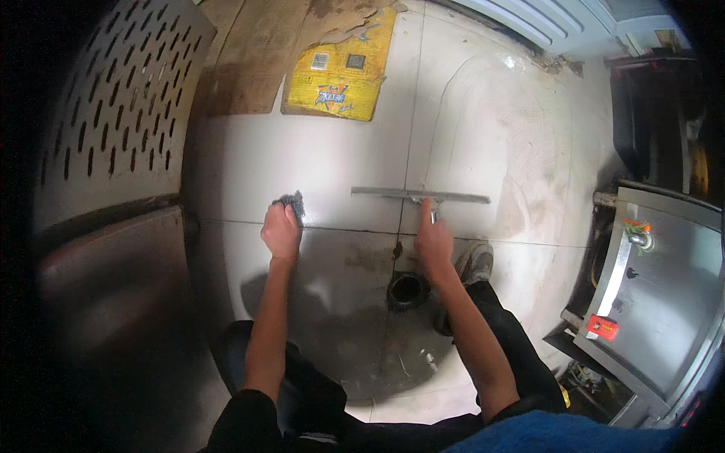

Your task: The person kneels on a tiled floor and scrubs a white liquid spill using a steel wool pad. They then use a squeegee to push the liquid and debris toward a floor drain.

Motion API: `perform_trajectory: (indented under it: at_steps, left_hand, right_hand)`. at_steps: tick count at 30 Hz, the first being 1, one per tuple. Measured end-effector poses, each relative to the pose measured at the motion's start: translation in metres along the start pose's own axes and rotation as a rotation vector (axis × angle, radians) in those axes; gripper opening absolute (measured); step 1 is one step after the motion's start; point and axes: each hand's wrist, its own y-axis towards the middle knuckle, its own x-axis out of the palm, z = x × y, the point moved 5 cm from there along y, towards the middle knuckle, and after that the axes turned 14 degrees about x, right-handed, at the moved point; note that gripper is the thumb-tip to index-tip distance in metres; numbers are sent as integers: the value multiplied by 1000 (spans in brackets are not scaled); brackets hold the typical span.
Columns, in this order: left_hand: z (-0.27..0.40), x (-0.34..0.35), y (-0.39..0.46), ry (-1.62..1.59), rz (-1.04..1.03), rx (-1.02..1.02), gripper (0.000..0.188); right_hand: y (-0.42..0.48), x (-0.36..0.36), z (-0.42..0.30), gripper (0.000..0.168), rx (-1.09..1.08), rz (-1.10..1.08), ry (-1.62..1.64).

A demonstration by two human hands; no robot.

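Note:
In my left hand [281, 231] is a dark, frayed scouring pad [293, 201], probably steel wool, which shows past the fingers. My right hand [435, 240] grips the short metal handle of a squeegee [376, 193]. The squeegee's long blade lies crosswise ahead of the knuckles, low over the pale tiled floor [317, 153]; whether it touches the tile I cannot tell. Between my forearms a round dark opening [408, 290], like a floor drain, shows in the shadowed tile. One of my shoes [477, 262] stands just right of my right hand.
Flattened brown cardboard [243, 85] and a yellow printed carton piece [340, 85] lie ahead. A slotted metal panel [122, 96] and a metal cabinet [124, 272] line the left. At right stands a stainless steel sink or counter [668, 289] holding a red packet [603, 327].

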Motion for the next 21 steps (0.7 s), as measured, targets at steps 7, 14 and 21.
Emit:
perform_trajectory:
  at_steps: [7,14,21]
  left_hand:
    - [-2,1,0,-89,-84,-42,17]
    - [5,-3,4,-8,-11,43,19]
    - [1,-7,2,22,-4,35,19]
  right_hand:
    - [-22,-45,14,53,-170,-445,-136]
    - [156,-178,-1,45,-13,-164,-85]
    - [359,-194,37,26,-3,142,141]
